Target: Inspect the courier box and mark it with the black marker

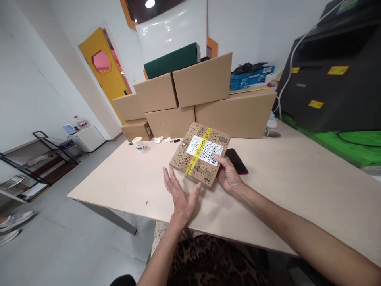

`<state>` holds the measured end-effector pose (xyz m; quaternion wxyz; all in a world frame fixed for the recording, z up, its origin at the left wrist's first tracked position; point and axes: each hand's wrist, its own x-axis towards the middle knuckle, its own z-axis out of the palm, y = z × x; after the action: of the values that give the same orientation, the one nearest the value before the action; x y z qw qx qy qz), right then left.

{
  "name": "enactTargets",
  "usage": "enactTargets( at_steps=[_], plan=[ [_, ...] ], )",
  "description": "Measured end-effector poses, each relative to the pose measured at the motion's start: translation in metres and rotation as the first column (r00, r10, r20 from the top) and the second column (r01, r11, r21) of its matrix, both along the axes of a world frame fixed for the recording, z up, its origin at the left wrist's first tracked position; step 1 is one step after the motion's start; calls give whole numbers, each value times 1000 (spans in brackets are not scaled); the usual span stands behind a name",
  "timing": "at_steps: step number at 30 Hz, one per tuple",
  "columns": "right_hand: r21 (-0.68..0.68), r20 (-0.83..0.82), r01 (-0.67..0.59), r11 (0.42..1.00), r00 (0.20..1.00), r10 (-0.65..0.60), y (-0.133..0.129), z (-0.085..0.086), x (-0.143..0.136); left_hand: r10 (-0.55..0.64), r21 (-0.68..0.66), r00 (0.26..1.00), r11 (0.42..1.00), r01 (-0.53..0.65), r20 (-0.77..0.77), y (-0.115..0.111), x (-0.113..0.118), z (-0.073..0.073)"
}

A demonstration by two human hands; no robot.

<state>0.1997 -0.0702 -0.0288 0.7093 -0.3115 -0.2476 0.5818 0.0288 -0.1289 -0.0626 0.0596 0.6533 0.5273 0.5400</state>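
A flat cardboard box (180,153) with dark speckles is held tilted above the table. Yellow tape (195,159) runs across it, over a white speckled label (213,149). My right hand (229,174) grips the box's right edge, thumb on top near the label and the other fingers mostly hidden beneath. Close to the box's near edge, my left hand (181,198) is open, palm turned up and fingers spread. Whether its fingertips touch the box I cannot tell. A dark phone-like tablet (237,161) lies on the table just beyond my right hand.
Stacked cardboard boxes (202,83) line the table's back, topped by a green box (172,60) and a blue basket (251,79). A paper cup (138,143) and crumpled tissue (158,140) sit at back left. A large black printer (336,75) stands right.
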Motion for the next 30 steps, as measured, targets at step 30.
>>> enactTargets(
  at_steps=[30],
  plan=[
    [187, 920, -215, 959, -305, -248, 44, -14, 71, 55, -212, 421, 918, 336, 905, 47, -63, 46]
  ],
)
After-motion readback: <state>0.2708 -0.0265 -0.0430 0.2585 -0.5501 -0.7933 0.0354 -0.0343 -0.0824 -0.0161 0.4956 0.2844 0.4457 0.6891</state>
